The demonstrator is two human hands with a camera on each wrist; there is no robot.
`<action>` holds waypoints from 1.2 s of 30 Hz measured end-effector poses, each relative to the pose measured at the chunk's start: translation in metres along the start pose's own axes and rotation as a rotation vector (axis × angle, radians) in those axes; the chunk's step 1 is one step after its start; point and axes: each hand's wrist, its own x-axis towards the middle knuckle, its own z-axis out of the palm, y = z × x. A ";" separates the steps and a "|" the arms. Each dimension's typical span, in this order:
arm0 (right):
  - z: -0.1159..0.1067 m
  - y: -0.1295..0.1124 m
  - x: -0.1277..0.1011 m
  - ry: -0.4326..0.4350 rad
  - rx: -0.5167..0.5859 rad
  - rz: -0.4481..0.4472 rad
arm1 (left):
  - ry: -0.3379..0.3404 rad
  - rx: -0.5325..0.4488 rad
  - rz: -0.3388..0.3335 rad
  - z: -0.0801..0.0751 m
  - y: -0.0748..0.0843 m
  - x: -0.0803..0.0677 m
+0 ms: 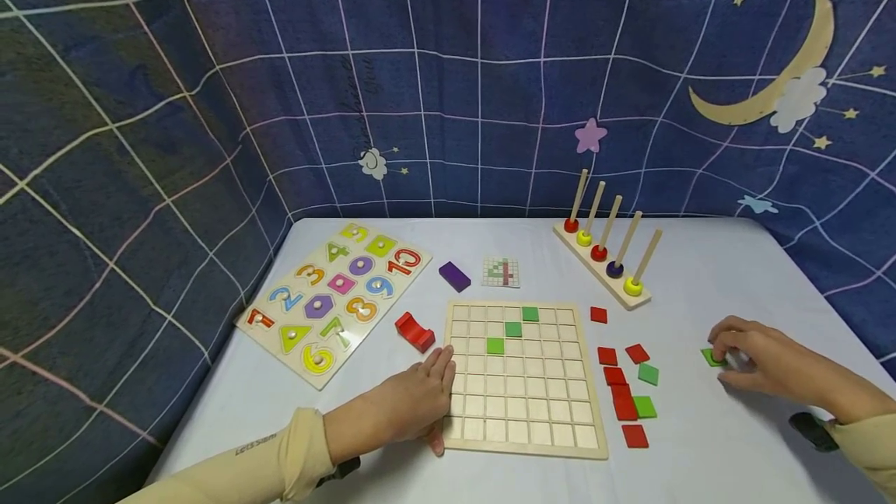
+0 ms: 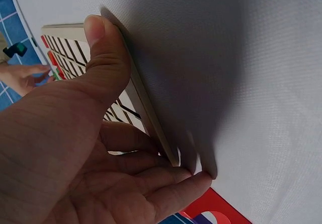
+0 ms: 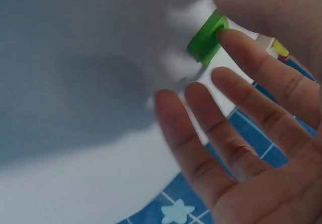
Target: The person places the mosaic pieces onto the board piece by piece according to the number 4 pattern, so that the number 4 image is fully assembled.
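Note:
A wooden grid board (image 1: 593,403) lies in front of the person, with green tiles (image 1: 513,329) set in a slanting line of cells. My left hand (image 1: 420,395) rests along the board's left edge, fingers extended and thumb spread toward the near corner. In the left wrist view the thumb (image 2: 98,32) and fingertips meet the board's rim. Over on the right, my right hand (image 1: 763,356) touches a single green tile (image 3: 207,38) with its index fingertip. Its thumb stands apart from that tile, and the other fingers are spread and hold nothing.
Loose red tiles (image 1: 624,403) and green tiles (image 1: 648,374) lie right of the board. Behind it are a pattern card (image 1: 501,272) and a purple block (image 1: 455,277). A red arched block (image 1: 414,332), a number puzzle (image 1: 322,309) and a peg stand (image 1: 595,263) surround it.

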 end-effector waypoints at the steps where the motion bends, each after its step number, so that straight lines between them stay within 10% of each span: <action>1: 0.000 -0.001 0.002 0.001 -0.004 0.002 | 0.003 -0.002 0.002 0.000 0.000 0.000; 20: -0.001 -0.032 0.041 -0.025 -0.037 0.024 | -0.029 0.026 0.001 -0.002 0.001 0.002; 26: -0.007 -0.060 0.077 -0.150 -0.013 0.060 | -0.044 -0.001 -0.003 -0.004 0.000 0.004; 36: 0.003 -0.105 0.128 -0.131 -0.015 -0.124 | -0.037 0.012 -0.006 -0.003 0.001 0.002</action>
